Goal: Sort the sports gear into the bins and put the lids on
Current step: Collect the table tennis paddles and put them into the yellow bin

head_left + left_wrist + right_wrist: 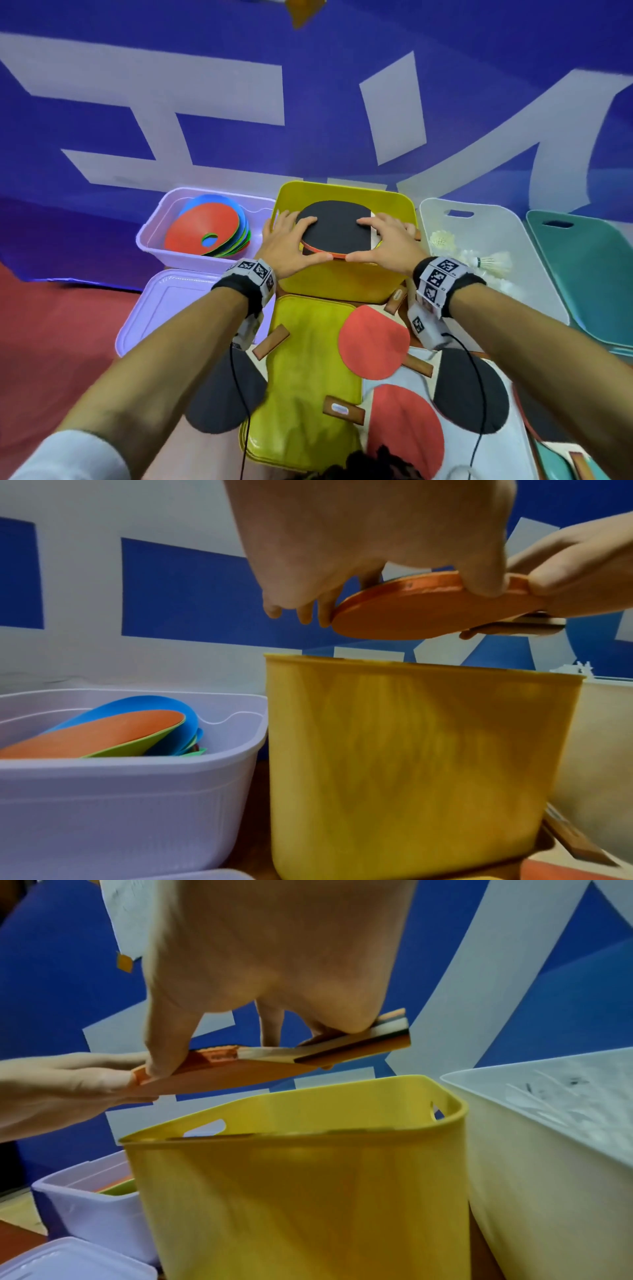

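Lavender bin (150,236): far left, holding a leaning stack of flat discs (205,228) in red, blue and green; its lavender lid (161,305) lies just in front on the surface.
Left hand (289,245): fingers spread over the left side of the black paddle face, thumb curled under the near edge, gripping it.
Paddle (334,228): held level by both hands just above the open yellow bin, black face up, red face down, handle pointing right; the wrist views show it clear of the rim.
Yellow bin (342,279): middle of the row, between the lavender and white bins.
Yellow lid (301,383): flat in front of the yellow bin, with loose paddles (375,342) lying on and around it.
Right hand (387,241): clasps the paddle's right side at the handle end, thumb on the near edge.
White bin (534,274): right of the yellow one, with shuttlecocks (493,262) inside.
Teal lid (592,274): far right.
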### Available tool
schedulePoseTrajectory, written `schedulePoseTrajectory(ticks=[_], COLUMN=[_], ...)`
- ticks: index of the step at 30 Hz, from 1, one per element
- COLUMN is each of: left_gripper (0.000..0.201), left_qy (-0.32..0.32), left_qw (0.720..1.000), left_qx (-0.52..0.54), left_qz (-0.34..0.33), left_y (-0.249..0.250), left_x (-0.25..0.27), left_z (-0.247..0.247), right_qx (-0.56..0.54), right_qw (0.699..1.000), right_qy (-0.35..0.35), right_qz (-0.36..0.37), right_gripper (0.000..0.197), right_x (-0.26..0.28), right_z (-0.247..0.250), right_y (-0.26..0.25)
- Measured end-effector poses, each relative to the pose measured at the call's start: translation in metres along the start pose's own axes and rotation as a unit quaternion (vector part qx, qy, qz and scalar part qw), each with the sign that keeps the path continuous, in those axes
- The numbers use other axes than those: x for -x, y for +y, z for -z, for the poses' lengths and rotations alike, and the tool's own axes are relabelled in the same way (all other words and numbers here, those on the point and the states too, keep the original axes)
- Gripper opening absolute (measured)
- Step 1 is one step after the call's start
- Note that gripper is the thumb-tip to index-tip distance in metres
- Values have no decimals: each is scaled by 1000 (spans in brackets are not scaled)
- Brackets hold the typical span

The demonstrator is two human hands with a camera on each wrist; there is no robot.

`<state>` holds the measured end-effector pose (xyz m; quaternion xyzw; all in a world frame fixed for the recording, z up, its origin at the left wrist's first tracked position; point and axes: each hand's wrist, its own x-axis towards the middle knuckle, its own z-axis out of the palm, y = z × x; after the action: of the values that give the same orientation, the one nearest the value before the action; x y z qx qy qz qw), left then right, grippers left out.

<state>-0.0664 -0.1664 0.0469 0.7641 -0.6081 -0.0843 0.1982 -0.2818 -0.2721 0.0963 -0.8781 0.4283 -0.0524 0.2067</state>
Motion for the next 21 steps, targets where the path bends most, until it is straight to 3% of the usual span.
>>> schedulePoseTrajectory(ticks=[4,9,16,21], left_gripper=[84,77,78,86], left_qy=[-30,-41,-10,3], left_qw=[999,998,997,996], left_qx=[-21,-33,-43,-35], left_qz=[25,42,62,86], left_y=[-15,-32,-33,-31], left_x=[-19,-16,13,69], left_z=[-1,-5,-7,-11], right_qx=[74,82,79,85], right_qw=[995,992,996,994], right_qy=[-49,-48,-14,9], right_qz=[-52,-85,-27,75], right_gripper=[98,89,78,78], right_x=[-33,-44,-21,4], right_z=[-9,-22,-29,-50], right_y=[-5,-5,-8,-24])
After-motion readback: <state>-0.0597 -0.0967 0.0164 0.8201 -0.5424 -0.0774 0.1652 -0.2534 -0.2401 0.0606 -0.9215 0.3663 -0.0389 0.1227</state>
